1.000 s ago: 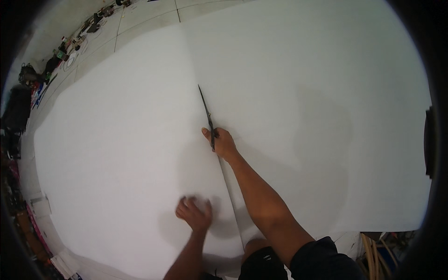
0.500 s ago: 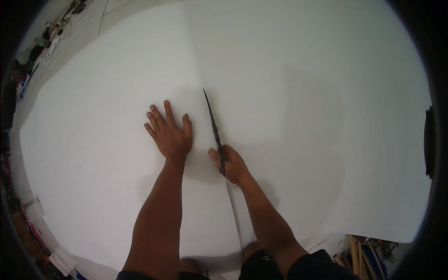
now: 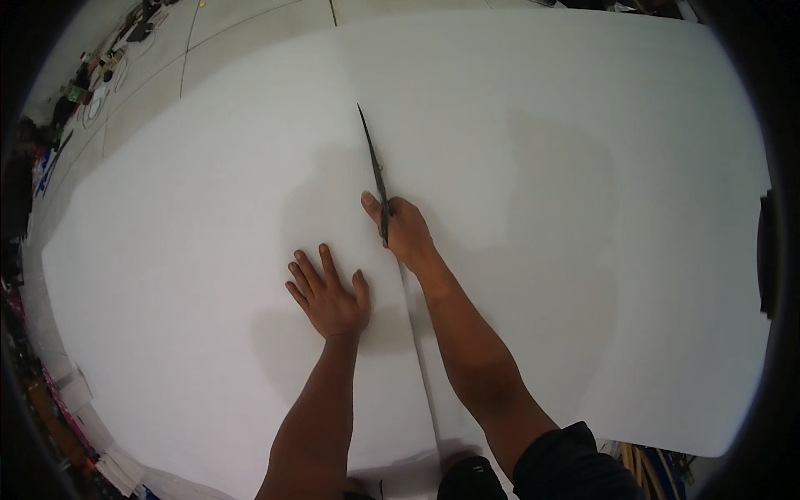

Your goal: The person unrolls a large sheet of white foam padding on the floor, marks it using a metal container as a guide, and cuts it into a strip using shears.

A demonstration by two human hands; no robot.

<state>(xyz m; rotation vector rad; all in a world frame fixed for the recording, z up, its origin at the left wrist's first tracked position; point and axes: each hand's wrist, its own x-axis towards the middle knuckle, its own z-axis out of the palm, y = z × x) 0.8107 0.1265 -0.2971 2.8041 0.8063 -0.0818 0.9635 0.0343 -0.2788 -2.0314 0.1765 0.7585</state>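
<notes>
A large white sheet [image 3: 192, 250] covers most of the view. My right hand [image 3: 406, 231] grips a pair of dark scissors [image 3: 375, 167] by the handles, their slim blades pointing away from me along the sheet. Behind the scissors, a cut line [image 3: 420, 350] runs through the sheet back toward my body. To the left of this cut, my left hand [image 3: 337, 300] lies flat on the sheet with its fingers spread, holding nothing. What exactly lies between the blades is too fine to make out.
Pale floor tiles [image 3: 250, 40] show beyond the far edge. Assorted clutter [image 3: 79, 92] lines the left side. Wooden sticks [image 3: 646, 467] lie at the near right, and a dark object [image 3: 766, 254] stands at the right rim.
The scissors and my right hand have moved farther away along the sheet, and the cut has lengthened. My left hand now appears nearer and more to the right; the view has shifted too.
</notes>
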